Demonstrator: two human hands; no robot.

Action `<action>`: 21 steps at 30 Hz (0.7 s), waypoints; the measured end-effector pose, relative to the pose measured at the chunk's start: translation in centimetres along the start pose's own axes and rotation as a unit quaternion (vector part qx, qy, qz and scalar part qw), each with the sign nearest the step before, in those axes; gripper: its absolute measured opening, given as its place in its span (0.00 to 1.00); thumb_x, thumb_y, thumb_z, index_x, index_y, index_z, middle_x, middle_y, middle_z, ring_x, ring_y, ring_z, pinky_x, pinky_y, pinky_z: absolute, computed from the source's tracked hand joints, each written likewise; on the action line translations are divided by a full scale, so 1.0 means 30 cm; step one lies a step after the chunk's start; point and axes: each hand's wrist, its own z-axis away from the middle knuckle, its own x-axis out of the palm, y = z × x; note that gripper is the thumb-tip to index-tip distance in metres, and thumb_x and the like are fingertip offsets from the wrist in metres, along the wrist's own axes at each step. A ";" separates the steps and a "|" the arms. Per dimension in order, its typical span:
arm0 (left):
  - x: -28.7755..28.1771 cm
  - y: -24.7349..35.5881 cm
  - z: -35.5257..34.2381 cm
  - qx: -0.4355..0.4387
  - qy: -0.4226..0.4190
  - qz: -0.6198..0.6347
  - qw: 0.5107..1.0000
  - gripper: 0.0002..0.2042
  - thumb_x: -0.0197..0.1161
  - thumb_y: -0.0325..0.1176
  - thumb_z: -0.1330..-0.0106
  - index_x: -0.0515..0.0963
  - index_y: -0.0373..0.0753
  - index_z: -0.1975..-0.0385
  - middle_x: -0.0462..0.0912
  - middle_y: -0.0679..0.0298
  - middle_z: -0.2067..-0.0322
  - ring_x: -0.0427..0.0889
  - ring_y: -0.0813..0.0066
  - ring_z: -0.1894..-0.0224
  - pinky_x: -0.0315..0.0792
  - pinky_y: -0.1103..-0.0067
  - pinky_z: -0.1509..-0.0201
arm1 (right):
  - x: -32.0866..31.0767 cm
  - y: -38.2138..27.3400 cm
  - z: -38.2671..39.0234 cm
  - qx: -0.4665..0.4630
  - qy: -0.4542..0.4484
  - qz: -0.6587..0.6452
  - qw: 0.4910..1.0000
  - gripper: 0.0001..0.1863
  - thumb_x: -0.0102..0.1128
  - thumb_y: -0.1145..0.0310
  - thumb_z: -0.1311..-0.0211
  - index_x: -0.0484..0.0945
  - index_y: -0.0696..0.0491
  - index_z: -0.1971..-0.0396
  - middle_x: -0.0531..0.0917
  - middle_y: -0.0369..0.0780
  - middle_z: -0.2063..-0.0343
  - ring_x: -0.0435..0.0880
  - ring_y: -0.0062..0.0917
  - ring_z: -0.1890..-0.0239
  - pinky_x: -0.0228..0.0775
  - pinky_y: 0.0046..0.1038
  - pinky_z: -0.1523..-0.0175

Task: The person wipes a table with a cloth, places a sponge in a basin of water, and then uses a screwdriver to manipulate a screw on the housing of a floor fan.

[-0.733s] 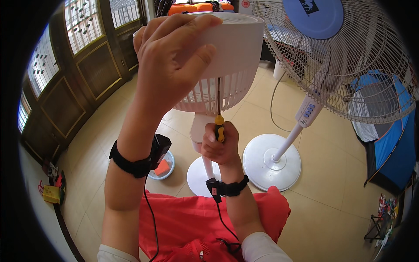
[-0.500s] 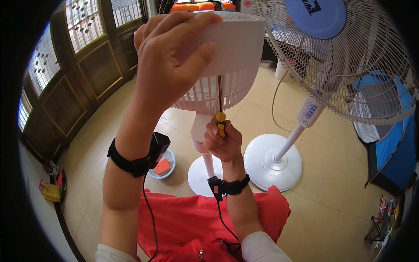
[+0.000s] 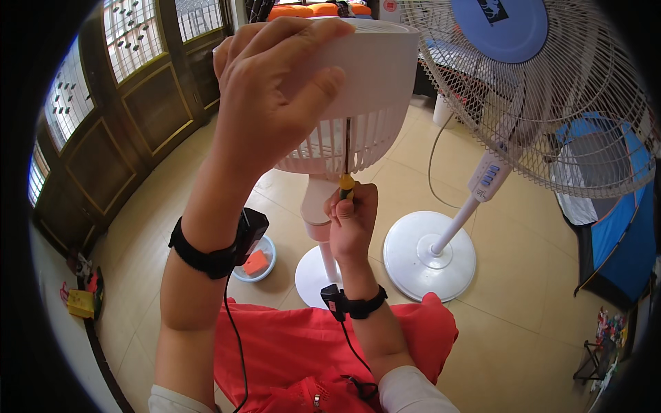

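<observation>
A white standing fan (image 3: 379,79) is before me, its drum-shaped head near my face and its slatted grille facing down toward me. My left hand (image 3: 272,93) grips the top edge of that head, fingers over the rim and thumb along the side. Below it my right hand (image 3: 353,224) is closed around a screwdriver (image 3: 346,182) with a yellow and dark green handle. The screwdriver points upward, its long shaft running along the grille slats to the edge of the solid housing. What its tip meets is hard to make out.
To the right stands a second fan (image 3: 458,248) with a wire cage and blue centre. A light blue basin (image 3: 268,265) holding an orange-red item sits on the floor at left. A blue tent (image 3: 620,234) is at far right; dark doors (image 3: 155,103) line the left.
My right hand has rotated around the screwdriver handle, its thumb now upright and the wrist shifted slightly left. The left hand stays on the fan head.
</observation>
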 end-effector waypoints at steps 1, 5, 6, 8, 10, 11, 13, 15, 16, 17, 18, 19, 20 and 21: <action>0.003 0.002 -0.001 0.000 0.001 0.000 1.000 0.17 0.63 0.37 0.44 0.81 0.44 0.53 0.80 0.63 0.58 0.73 0.67 0.52 0.59 0.72 0.42 | 0.015 0.015 0.012 0.000 0.000 0.001 1.000 0.21 0.62 0.54 0.41 0.63 0.53 0.63 0.69 0.34 0.77 0.61 0.16 0.79 0.55 0.21 0.71; 0.017 -0.006 0.002 0.008 0.041 0.012 0.999 0.15 0.62 0.36 0.48 0.82 0.46 0.59 0.81 0.71 0.61 0.74 0.71 0.55 0.54 0.73 0.44 | 0.048 0.029 0.037 -0.137 0.123 0.157 0.970 0.18 0.62 0.62 0.39 0.62 0.53 0.63 0.69 0.33 0.72 0.64 0.15 0.71 0.59 0.20 0.62; 0.020 -0.006 0.001 0.010 0.045 0.010 0.999 0.15 0.63 0.35 0.48 0.82 0.46 0.59 0.80 0.71 0.61 0.74 0.71 0.55 0.54 0.73 0.44 | 0.041 0.031 0.034 -0.173 0.133 0.208 0.953 0.17 0.63 0.62 0.39 0.63 0.53 0.63 0.69 0.33 0.72 0.64 0.15 0.71 0.59 0.20 0.61; 0.012 0.001 0.002 0.010 0.026 0.001 1.000 0.16 0.63 0.36 0.46 0.82 0.45 0.56 0.80 0.67 0.60 0.73 0.70 0.54 0.57 0.73 0.43 | 0.035 0.032 0.028 -0.209 0.143 0.260 0.932 0.17 0.63 0.63 0.40 0.63 0.53 0.63 0.69 0.33 0.71 0.65 0.15 0.70 0.59 0.20 0.60; 0.000 0.002 -0.003 0.010 0.006 -0.011 1.000 0.17 0.63 0.37 0.45 0.81 0.44 0.54 0.80 0.63 0.58 0.73 0.68 0.53 0.60 0.72 0.43 | 0.041 0.040 0.026 -0.187 0.129 0.198 0.953 0.16 0.63 0.70 0.42 0.63 0.53 0.63 0.70 0.34 0.71 0.65 0.16 0.71 0.60 0.19 0.60; -0.003 0.001 -0.007 0.004 -0.004 0.003 1.000 0.17 0.63 0.36 0.45 0.81 0.44 0.54 0.80 0.62 0.59 0.74 0.68 0.54 0.61 0.73 0.44 | 0.034 0.045 0.020 -0.187 0.130 0.199 0.953 0.16 0.63 0.70 0.42 0.63 0.53 0.63 0.70 0.34 0.71 0.65 0.16 0.71 0.60 0.19 0.60; -0.009 0.001 -0.010 -0.004 -0.015 0.018 1.000 0.17 0.63 0.36 0.45 0.81 0.43 0.54 0.80 0.62 0.60 0.74 0.68 0.55 0.63 0.73 0.45 | 0.019 0.044 0.004 -0.101 0.086 0.102 0.986 0.12 0.58 0.69 0.40 0.65 0.55 0.62 0.71 0.37 0.73 0.64 0.16 0.76 0.60 0.20 0.66; -0.014 -0.002 -0.008 0.007 -0.011 0.008 1.000 0.16 0.63 0.35 0.44 0.81 0.42 0.55 0.80 0.61 0.60 0.75 0.67 0.56 0.65 0.73 0.47 | 0.004 -0.005 -0.011 -0.001 0.035 -0.014 0.999 0.11 0.53 0.65 0.39 0.66 0.57 0.64 0.71 0.38 0.74 0.63 0.17 0.79 0.57 0.19 0.72; -0.014 0.000 -0.007 0.006 -0.010 0.009 1.000 0.16 0.63 0.35 0.44 0.81 0.42 0.55 0.80 0.61 0.60 0.75 0.67 0.56 0.65 0.73 0.47 | -0.009 -0.050 -0.029 0.097 -0.016 -0.128 0.987 0.14 0.47 0.61 0.38 0.68 0.59 0.66 0.71 0.39 0.76 0.61 0.17 0.82 0.55 0.19 0.77; -0.013 0.003 -0.007 0.000 -0.010 0.022 1.000 0.16 0.62 0.35 0.44 0.81 0.42 0.55 0.80 0.62 0.60 0.75 0.67 0.56 0.64 0.73 0.47 | -0.037 -0.095 -0.067 0.214 -0.030 -0.102 0.971 0.23 0.37 0.54 0.39 0.70 0.62 0.72 0.72 0.41 0.77 0.59 0.17 0.85 0.46 0.18 0.83; -0.013 0.007 -0.007 -0.004 -0.011 0.033 0.999 0.16 0.62 0.35 0.44 0.81 0.42 0.55 0.80 0.62 0.60 0.75 0.67 0.56 0.64 0.73 0.46 | -0.044 -0.102 -0.071 0.223 -0.037 -0.125 0.966 0.22 0.37 0.57 0.39 0.71 0.63 0.72 0.73 0.43 0.76 0.60 0.16 0.85 0.46 0.17 0.84; -0.013 0.007 -0.006 -0.004 -0.011 0.033 0.999 0.16 0.62 0.35 0.44 0.81 0.42 0.55 0.80 0.62 0.60 0.75 0.67 0.56 0.64 0.73 0.46 | -0.051 -0.105 -0.074 0.232 -0.044 -0.148 0.960 0.21 0.37 0.59 0.39 0.72 0.64 0.73 0.74 0.44 0.75 0.60 0.15 0.85 0.45 0.16 0.85; -0.012 0.004 -0.003 0.005 -0.006 0.016 1.000 0.16 0.62 0.35 0.44 0.81 0.42 0.55 0.80 0.62 0.60 0.74 0.67 0.55 0.63 0.73 0.46 | -0.066 -0.109 -0.082 0.232 -0.044 -0.148 0.960 0.21 0.37 0.59 0.39 0.72 0.64 0.73 0.74 0.44 0.75 0.60 0.15 0.85 0.45 0.16 0.85; -0.013 0.003 -0.002 0.015 -0.002 0.000 1.000 0.16 0.62 0.35 0.44 0.81 0.42 0.55 0.80 0.62 0.60 0.74 0.67 0.55 0.63 0.73 0.46 | -0.086 -0.109 -0.092 0.278 -0.092 -0.163 0.942 0.21 0.38 0.58 0.38 0.71 0.63 0.73 0.74 0.45 0.75 0.60 0.15 0.86 0.46 0.16 0.85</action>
